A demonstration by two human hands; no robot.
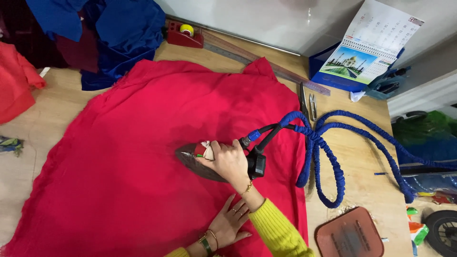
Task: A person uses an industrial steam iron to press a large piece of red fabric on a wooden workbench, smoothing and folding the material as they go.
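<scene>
Right hand (230,161) fingers gripping dark iron (197,162), left hand (229,222) fingers spread flat on red cloth (133,143)

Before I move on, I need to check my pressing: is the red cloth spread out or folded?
Spread out. The red cloth lies in one flat layer across the table, with the iron on it.
</scene>
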